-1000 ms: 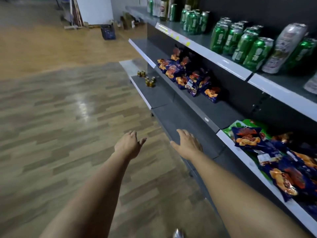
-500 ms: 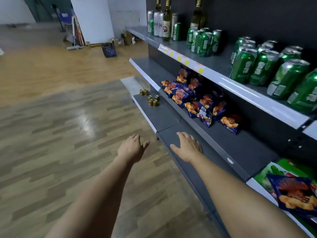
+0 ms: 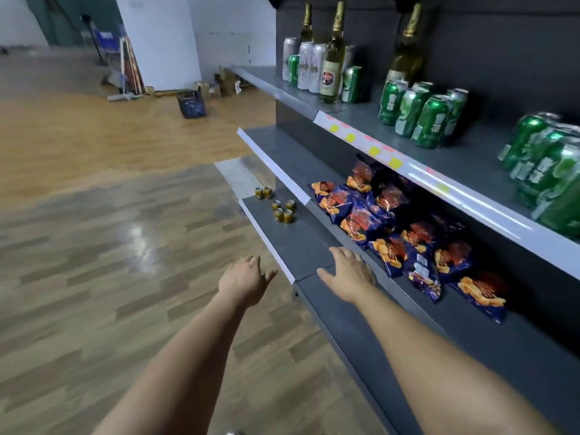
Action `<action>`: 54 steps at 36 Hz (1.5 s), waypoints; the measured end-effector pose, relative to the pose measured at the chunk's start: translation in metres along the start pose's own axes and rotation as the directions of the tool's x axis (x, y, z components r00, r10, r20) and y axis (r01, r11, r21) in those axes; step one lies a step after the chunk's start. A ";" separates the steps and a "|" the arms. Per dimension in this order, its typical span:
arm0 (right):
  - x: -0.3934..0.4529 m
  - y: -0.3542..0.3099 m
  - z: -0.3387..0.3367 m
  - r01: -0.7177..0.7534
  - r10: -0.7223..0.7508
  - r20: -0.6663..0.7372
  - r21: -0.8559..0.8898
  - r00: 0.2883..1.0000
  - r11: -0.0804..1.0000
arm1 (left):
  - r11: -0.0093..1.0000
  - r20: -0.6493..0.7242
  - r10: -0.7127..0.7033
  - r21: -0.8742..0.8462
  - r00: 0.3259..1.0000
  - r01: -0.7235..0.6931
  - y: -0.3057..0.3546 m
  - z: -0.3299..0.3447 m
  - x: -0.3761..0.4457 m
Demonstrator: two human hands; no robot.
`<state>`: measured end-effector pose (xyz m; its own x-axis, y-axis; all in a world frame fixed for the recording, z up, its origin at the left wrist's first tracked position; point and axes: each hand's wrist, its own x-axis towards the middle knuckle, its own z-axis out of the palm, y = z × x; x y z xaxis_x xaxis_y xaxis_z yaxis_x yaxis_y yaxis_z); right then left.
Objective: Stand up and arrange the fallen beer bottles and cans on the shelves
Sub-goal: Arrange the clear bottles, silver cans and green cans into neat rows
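Head view: both bare forearms reach forward beside a dark shelf unit. The left hand (image 3: 243, 282) hangs over the wood floor (image 3: 94, 246) with fingers loosely spread, holding nothing. The right hand (image 3: 348, 274) hovers, fingers straight and empty, over the bottom shelf (image 3: 298, 243); whether it touches the shelf cannot be told. On the top shelf (image 3: 470, 158), three glass bottles (image 3: 331, 58) stand upright near the far end, with tall silver cans (image 3: 309, 67) just beside them. Further along, green cans (image 3: 420, 111) stand in a tight cluster, and a second group of green cans (image 3: 546, 171) sits at the right edge. The middle shelf (image 3: 301, 155) carries blue and orange snack bags (image 3: 376, 215). Small yellow tins (image 3: 282, 208) stand upright on the bottom shelf, well ahead of the right hand.
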<state>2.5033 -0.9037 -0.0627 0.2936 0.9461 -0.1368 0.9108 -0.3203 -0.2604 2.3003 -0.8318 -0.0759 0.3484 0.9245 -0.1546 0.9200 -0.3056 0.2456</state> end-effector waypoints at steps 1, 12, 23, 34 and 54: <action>0.014 -0.008 -0.001 -0.019 0.019 -0.016 0.008 1.000 1.000 | 1.000 0.001 0.017 0.013 1.000 -0.017 -0.009 -0.006 0.017; 0.132 -0.091 -0.015 -0.161 0.161 -0.112 0.003 0.981 0.987 | 0.983 0.026 0.185 -0.017 0.982 -0.185 -0.061 -0.064 0.172; 0.246 -0.094 -0.072 -0.242 0.217 -0.336 -0.034 0.917 0.970 | 0.940 -0.019 0.340 -0.027 0.940 -0.340 -0.049 -0.106 0.319; 0.341 -0.054 -0.164 -0.330 0.252 -0.613 -0.015 0.749 0.944 | 0.884 -0.177 0.448 -0.061 0.876 -0.464 0.025 -0.170 0.444; 0.495 -0.006 -0.252 -0.480 0.603 -0.662 0.391 0.446 0.785 | 0.641 -0.373 0.479 -0.470 0.795 -0.607 0.160 -0.208 0.631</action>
<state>2.7167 -0.4214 0.1116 0.8720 0.2603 0.4146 0.4602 -0.7248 -0.5127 2.6295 -0.2503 0.0649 0.6507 0.6731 0.3515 0.2938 -0.6500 0.7009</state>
